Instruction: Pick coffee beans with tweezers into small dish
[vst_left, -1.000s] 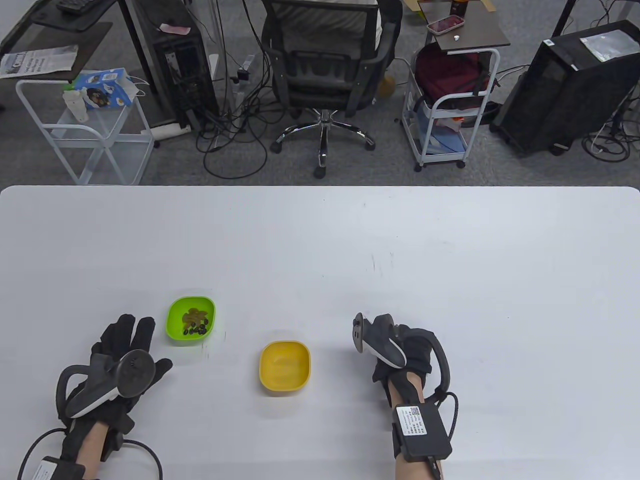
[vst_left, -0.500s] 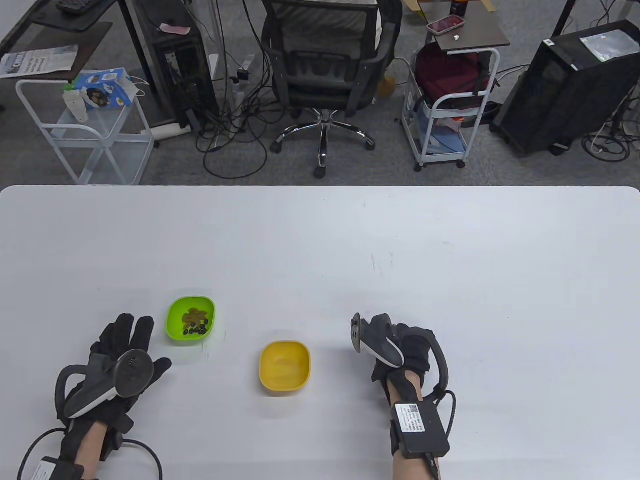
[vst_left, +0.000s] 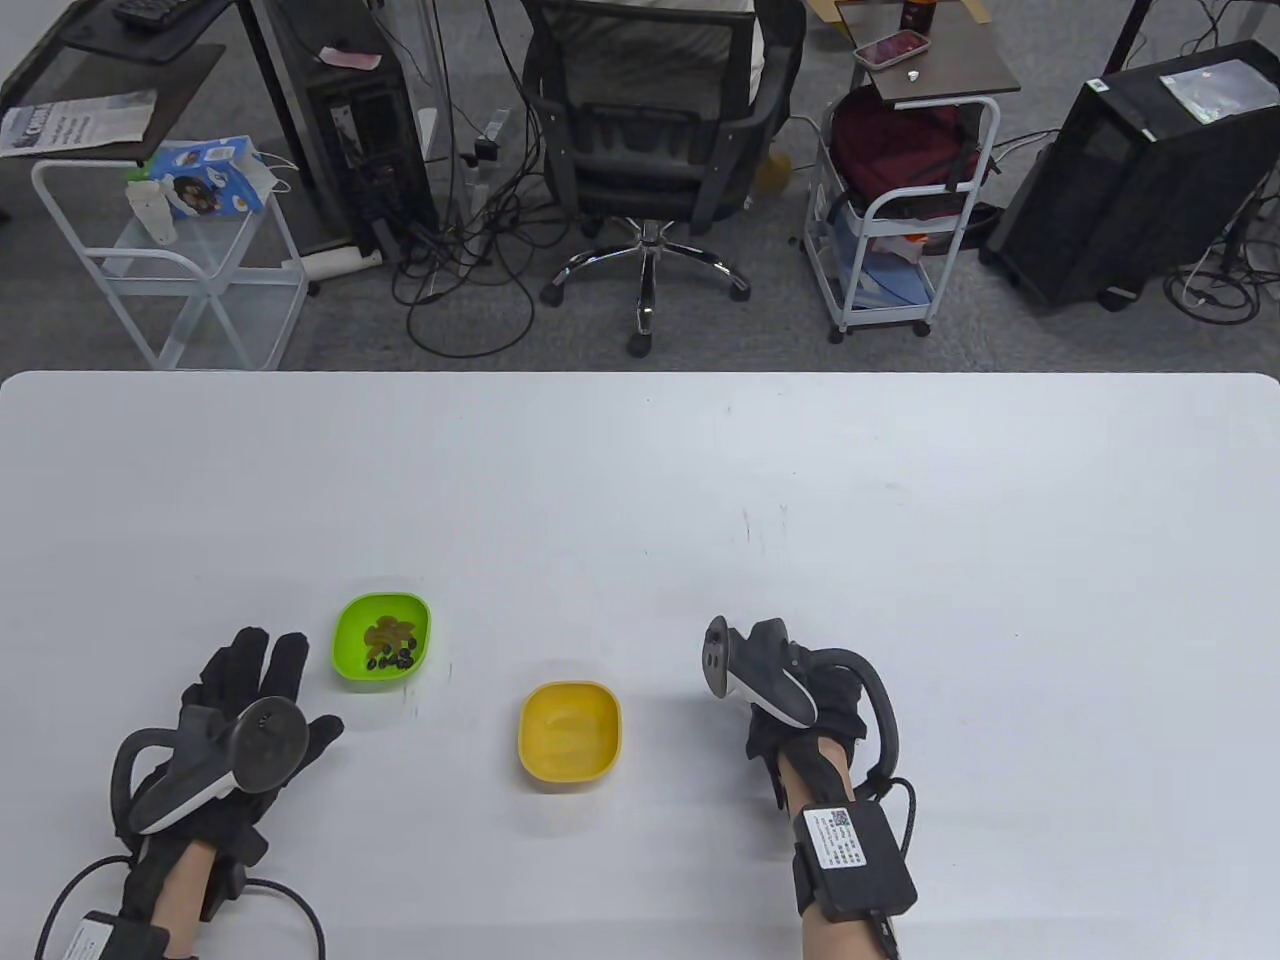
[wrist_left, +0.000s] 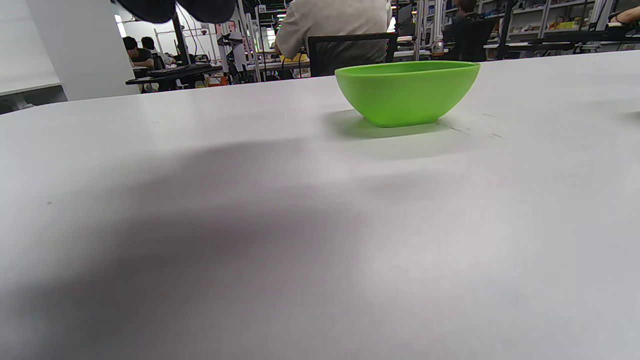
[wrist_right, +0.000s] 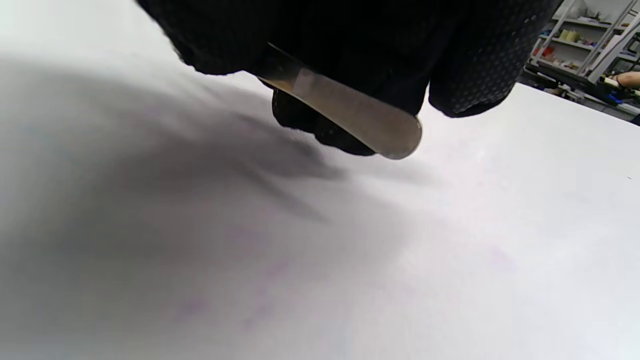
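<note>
A green bowl (vst_left: 383, 640) sat on the white table (vst_left: 900, 500), near the left side. It held a small heap of brownish pieces toward its far part and a row of dark coffee beans (vst_left: 391, 659) along its near part. In the left wrist view the same bowl showed only its outer wall, its contents hidden by the rim. A yellow bowl (vst_left: 570, 732) stood to the right of the green one and a little nearer, apart from it, and nothing could be seen inside it.

The left hand (vst_left: 235, 725) lay on the table just left of the green bowl, not touching it, fingers stretched out and slightly spread. The right hand (vst_left: 805, 705) rested to the right of the yellow bowl, well apart from it. In the right wrist view its gloved fingers (wrist_right: 475, 65) were curled around the metal tweezers (wrist_right: 350, 112), whose rounded end stuck out below the glove, above the table.
</note>
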